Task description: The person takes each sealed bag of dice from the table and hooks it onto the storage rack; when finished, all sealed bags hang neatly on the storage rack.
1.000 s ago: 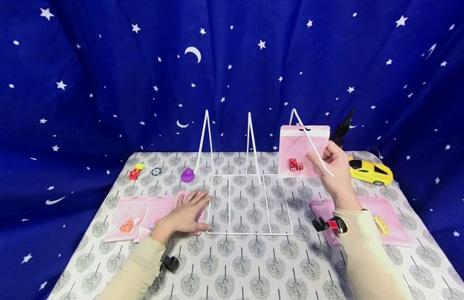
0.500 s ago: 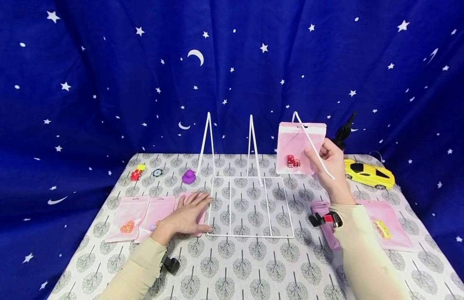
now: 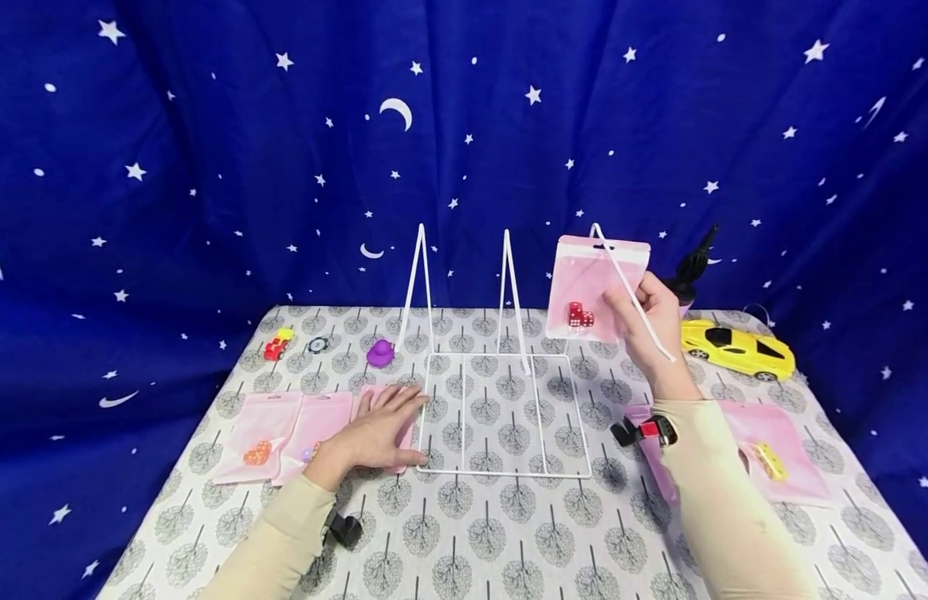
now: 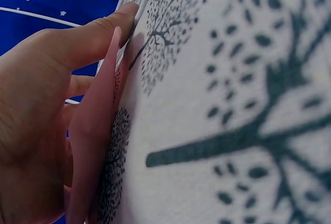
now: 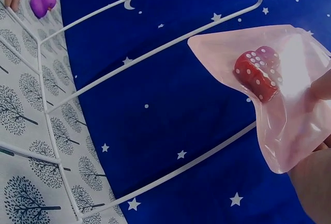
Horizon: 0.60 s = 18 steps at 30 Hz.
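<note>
My right hand (image 3: 651, 325) pinches a pink zip bag (image 3: 595, 275) holding red dice (image 3: 580, 315), seen close up in the right wrist view. The bag stands upright at the right prong (image 3: 632, 296) of a white wire rack (image 3: 501, 476). That prong crosses the bag's hang hole and runs down in front of the bag and hand. My left hand (image 3: 377, 427) rests with spread fingers on another pink bag (image 3: 407, 421) by the rack's left edge. In the left wrist view, the bag's edge (image 4: 95, 125) stands between the hand and the tablecloth.
Two pink bags (image 3: 261, 417) lie left; more pink bags (image 3: 797, 450) lie right, partly under the right forearm. Behind are a red-yellow toy (image 3: 277, 343), a round disc (image 3: 317, 345), a purple duck (image 3: 380, 353), a yellow toy car (image 3: 737, 350) and a black object (image 3: 692, 267).
The right hand has moved the dice bag slightly up and left, farther back along the right prong. The left hand stays in place. The head view has shifted a little.
</note>
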Each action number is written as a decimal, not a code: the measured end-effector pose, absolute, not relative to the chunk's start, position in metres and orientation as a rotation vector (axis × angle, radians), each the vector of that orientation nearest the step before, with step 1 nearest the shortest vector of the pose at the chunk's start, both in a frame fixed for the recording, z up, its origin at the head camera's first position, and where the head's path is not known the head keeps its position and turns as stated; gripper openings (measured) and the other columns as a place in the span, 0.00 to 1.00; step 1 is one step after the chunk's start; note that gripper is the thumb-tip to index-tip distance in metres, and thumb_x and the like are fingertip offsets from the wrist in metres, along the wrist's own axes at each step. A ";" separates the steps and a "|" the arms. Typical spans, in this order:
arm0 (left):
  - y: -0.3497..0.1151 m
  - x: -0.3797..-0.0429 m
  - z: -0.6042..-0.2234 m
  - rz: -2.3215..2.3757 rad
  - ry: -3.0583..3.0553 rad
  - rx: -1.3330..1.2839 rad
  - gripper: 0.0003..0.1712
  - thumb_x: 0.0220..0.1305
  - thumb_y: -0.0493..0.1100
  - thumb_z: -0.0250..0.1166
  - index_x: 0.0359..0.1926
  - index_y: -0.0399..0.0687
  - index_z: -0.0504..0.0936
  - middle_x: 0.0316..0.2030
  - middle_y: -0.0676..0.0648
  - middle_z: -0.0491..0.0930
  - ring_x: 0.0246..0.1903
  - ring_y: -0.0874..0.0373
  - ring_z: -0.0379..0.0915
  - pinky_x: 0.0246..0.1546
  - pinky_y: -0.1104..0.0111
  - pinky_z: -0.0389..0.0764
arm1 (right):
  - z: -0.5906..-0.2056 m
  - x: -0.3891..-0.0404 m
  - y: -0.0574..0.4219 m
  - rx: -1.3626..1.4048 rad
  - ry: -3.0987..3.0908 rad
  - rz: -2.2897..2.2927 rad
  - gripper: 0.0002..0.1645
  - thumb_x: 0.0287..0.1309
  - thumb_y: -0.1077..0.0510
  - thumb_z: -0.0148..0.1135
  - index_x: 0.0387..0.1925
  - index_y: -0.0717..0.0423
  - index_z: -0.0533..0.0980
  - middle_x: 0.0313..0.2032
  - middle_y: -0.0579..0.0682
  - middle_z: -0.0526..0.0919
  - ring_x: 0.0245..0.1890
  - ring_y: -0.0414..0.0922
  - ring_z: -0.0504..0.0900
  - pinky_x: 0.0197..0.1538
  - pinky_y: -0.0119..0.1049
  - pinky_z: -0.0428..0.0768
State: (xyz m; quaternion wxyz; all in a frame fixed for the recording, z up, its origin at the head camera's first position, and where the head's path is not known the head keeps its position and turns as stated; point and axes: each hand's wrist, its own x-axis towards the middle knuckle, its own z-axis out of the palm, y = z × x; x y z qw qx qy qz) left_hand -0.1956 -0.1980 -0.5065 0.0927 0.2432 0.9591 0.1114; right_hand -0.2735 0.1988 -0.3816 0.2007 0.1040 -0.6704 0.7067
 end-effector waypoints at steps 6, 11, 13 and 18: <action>-0.196 -0.196 -0.506 0.318 2.837 0.715 0.60 0.49 0.77 0.62 0.76 0.61 0.50 0.78 0.50 0.42 0.76 0.42 0.37 0.69 0.34 0.38 | -0.382 -0.275 0.199 0.271 -1.848 2.023 0.09 0.54 0.70 0.64 0.35 0.56 0.79 0.21 0.44 0.81 0.19 0.36 0.74 0.20 0.24 0.73; -0.196 -0.196 -0.506 0.315 2.829 0.717 0.59 0.49 0.76 0.62 0.76 0.60 0.50 0.78 0.50 0.42 0.76 0.42 0.37 0.68 0.33 0.38 | -0.383 -0.279 0.199 0.315 -1.785 2.106 0.11 0.54 0.72 0.63 0.37 0.58 0.80 0.25 0.47 0.84 0.22 0.37 0.78 0.23 0.25 0.78; -0.197 -0.196 -0.506 0.319 2.836 0.719 0.59 0.49 0.76 0.63 0.76 0.60 0.51 0.78 0.49 0.42 0.76 0.41 0.38 0.68 0.33 0.39 | -0.384 -0.282 0.200 0.320 -1.774 2.128 0.12 0.54 0.73 0.62 0.38 0.58 0.79 0.25 0.46 0.84 0.21 0.37 0.77 0.21 0.24 0.77; -0.196 -0.195 -0.506 0.330 2.851 0.720 0.60 0.48 0.75 0.64 0.76 0.59 0.53 0.77 0.49 0.45 0.75 0.41 0.39 0.69 0.33 0.40 | -0.388 -0.289 0.201 0.308 -1.773 2.135 0.12 0.55 0.73 0.61 0.40 0.58 0.79 0.23 0.46 0.83 0.18 0.36 0.74 0.17 0.24 0.74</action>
